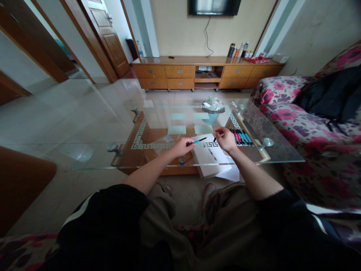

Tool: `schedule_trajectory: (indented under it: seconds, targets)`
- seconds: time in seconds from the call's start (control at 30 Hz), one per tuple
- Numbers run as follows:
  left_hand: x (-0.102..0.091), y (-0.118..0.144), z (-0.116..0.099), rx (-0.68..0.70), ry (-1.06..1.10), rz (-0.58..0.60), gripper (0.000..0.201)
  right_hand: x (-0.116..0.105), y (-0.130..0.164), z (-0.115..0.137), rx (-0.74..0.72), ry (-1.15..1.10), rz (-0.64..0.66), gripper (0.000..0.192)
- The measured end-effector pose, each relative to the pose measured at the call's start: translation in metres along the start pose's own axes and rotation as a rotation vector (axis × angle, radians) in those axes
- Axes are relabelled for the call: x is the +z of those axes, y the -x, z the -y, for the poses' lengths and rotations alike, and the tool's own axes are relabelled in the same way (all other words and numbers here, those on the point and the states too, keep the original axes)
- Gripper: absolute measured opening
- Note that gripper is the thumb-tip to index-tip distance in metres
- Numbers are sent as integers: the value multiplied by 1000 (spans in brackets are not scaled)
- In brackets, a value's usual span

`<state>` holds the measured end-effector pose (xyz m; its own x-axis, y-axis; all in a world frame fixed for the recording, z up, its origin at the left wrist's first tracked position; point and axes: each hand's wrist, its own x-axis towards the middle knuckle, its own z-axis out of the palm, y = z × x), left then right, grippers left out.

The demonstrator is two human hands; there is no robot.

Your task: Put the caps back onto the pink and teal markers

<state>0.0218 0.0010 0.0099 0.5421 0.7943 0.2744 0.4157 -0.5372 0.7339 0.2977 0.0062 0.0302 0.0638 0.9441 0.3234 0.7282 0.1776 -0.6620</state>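
Observation:
My left hand (181,147) is closed around a pen (199,141) with a blue and black barrel, its tip pointing right above the glass tabletop (158,160). To the right, my right hand (226,139) is pinched, with a small black piece that looks like a pen cap (214,139) at its fingers. A row of pens (241,137) in black, pink and blue lies on the glass just beyond my right hand. Beneath the hands a white box (208,165) shows through the glass, with a dark pen shape on it.
A teal wastebasket (212,117) with a plastic liner shows near the table's far side. Pale green rectangles (177,130) mark the tabletop. Metal fittings (267,142) stick up at its corners. A flowered sofa (282,113) with a black bag (332,94) stands at right, a wooden cabinet (180,71) ahead.

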Motion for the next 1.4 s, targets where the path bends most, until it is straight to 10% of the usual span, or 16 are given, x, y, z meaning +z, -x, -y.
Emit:
schedule_trajectory:
  seconds: [0.47, 0.8, 1.4]
  targets:
    - [1, 1, 2, 4, -7, -19, 33, 4, 3, -19, 110, 178, 156, 21]
    - [-1, 1, 2, -5, -25, -22, 33, 11, 0, -6, 301, -576, 90, 37]
    - [1, 1, 6, -35, -22, 14, 37, 7, 5, 12, 341, -727, 96, 31]
